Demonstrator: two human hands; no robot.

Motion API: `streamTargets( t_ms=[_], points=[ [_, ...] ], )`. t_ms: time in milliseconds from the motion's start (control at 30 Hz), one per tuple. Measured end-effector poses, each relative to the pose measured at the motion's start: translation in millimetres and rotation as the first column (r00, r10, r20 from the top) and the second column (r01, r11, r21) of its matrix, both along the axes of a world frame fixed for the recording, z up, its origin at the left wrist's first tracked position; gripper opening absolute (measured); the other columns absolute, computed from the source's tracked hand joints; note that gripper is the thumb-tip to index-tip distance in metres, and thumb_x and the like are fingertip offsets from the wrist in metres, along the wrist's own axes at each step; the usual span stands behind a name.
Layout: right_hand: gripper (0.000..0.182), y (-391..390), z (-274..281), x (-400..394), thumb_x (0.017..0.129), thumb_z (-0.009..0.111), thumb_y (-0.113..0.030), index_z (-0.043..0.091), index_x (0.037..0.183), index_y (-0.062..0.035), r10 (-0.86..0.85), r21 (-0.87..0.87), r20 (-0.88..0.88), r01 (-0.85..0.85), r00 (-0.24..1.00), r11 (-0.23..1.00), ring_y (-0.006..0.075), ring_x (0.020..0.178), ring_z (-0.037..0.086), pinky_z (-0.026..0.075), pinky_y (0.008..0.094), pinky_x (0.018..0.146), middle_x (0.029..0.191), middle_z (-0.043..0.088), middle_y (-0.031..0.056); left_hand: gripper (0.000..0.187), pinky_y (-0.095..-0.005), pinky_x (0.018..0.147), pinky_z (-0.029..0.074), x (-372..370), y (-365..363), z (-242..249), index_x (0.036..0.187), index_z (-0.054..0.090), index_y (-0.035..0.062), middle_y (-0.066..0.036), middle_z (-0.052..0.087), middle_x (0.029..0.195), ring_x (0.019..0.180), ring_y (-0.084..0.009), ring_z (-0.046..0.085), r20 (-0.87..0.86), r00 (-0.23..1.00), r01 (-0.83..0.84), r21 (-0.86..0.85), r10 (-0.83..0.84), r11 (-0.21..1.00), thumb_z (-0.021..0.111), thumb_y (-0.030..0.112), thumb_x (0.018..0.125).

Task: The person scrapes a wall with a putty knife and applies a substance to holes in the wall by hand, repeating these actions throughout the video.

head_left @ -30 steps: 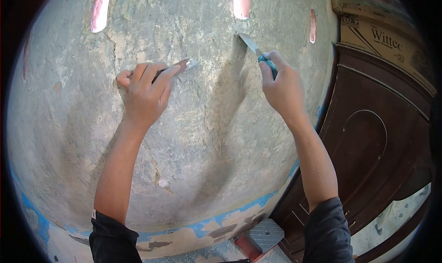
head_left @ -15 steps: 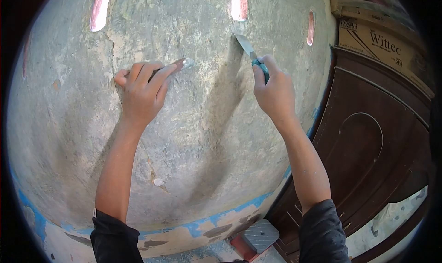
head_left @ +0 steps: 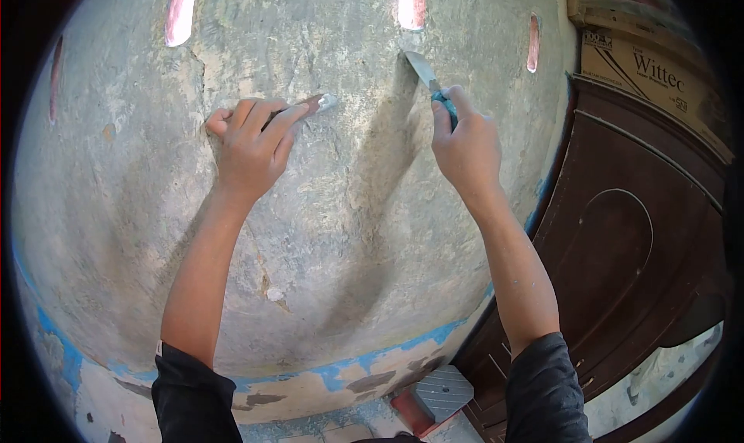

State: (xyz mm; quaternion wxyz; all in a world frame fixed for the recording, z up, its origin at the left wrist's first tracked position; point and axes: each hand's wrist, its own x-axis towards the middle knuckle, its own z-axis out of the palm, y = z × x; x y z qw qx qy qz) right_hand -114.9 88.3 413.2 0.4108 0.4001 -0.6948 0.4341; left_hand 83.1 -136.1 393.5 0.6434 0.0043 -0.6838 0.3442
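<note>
My right hand (head_left: 469,144) is wrapped round the teal handle of a putty knife (head_left: 421,69). The tip of its metal blade is right at the grey, patchy wall (head_left: 310,241), a little below a bright slot in it. Over on the left, my left hand (head_left: 252,144) is closed on a narrow reddish-brown tool (head_left: 311,106) with a white, paste-like lump at its end. That tool lies close along the wall, pointing right, and its other end is hidden by my fingers. A crack runs down the plaster by this hand.
A dark brown wooden cabinet (head_left: 612,234) stands at the right with a cardboard box (head_left: 647,75) on top. Near the floor is a small grey-topped step stool (head_left: 443,389) with a red side. Blue paint remnants (head_left: 364,361) band the lower wall.
The view has shifted slightly, so the wall and both hands appear a little further right. Each hand keeps its grip and nearly the same place on the wall.
</note>
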Motion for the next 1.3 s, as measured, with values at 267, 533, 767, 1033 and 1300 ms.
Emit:
streamTargets(
  t_ms=[267,533,767,1033,1300],
  points=[
    [0.023,-1,1,-13,0.099,0.058,-0.026,0.064,0.116,-0.0113,0.020,-0.025,-0.008,-0.020,1.000,0.999,0.0454,0.074,0.068,0.053,0.0549,0.066,0.077,0.069,0.0224,0.040,-0.0391,0.089,0.027,-2,7,-1,0.112,0.074,0.0187,0.003,0.067,0.102,0.097,-0.0161,0.060,-0.001,0.998,0.058,0.014,-0.057,0.998,0.075,0.005,0.075],
    [0.022,0,-12,-7,0.100,0.058,-0.025,0.063,0.117,-0.0111,0.011,0.016,0.005,-0.011,1.000,1.000,0.0451,0.074,0.068,0.052,0.0532,0.064,0.077,0.069,0.0217,0.035,-0.0391,0.090,0.028,-2,31,-20,0.112,0.074,0.0175,0.002,0.067,0.101,0.095,-0.0174,0.059,0.011,0.998,0.062,0.047,-0.063,0.997,0.076,0.006,0.078],
    [0.023,21,-139,-17,0.102,0.058,-0.020,0.062,0.118,-0.0043,0.415,-0.099,0.195,-0.403,0.889,0.910,0.0399,0.070,0.067,0.049,0.0456,0.062,0.078,0.066,0.0203,0.034,-0.0415,0.091,0.032,4,69,-101,0.112,0.074,0.0155,-0.003,0.067,0.105,0.095,-0.0220,0.059,-0.087,0.995,0.072,0.220,-0.054,0.973,0.078,0.007,0.080],
    [0.024,62,-403,-7,0.106,0.053,-0.023,0.059,0.117,-0.0027,0.542,-0.423,0.822,-0.452,0.173,0.786,0.0124,0.059,0.052,0.042,0.0288,0.053,0.077,0.057,0.0034,0.030,-0.0417,0.092,0.035,-32,145,-300,0.107,0.073,0.0134,-0.006,0.064,0.106,0.098,-0.0268,0.059,-0.029,0.998,0.059,0.647,-0.053,0.760,0.077,0.005,0.078],
    [0.022,95,-542,-21,0.110,0.040,-0.034,0.043,0.101,-0.0147,0.229,-0.536,0.399,-0.022,-0.888,0.844,0.0107,0.051,0.039,0.030,0.0250,0.044,0.075,0.053,0.0026,0.028,-0.0402,0.089,0.033,-27,180,-409,0.104,0.073,0.0148,-0.004,0.064,0.103,0.094,-0.0258,0.058,0.114,0.985,-0.026,0.842,-0.130,0.540,0.077,0.004,0.079]
  ],
)
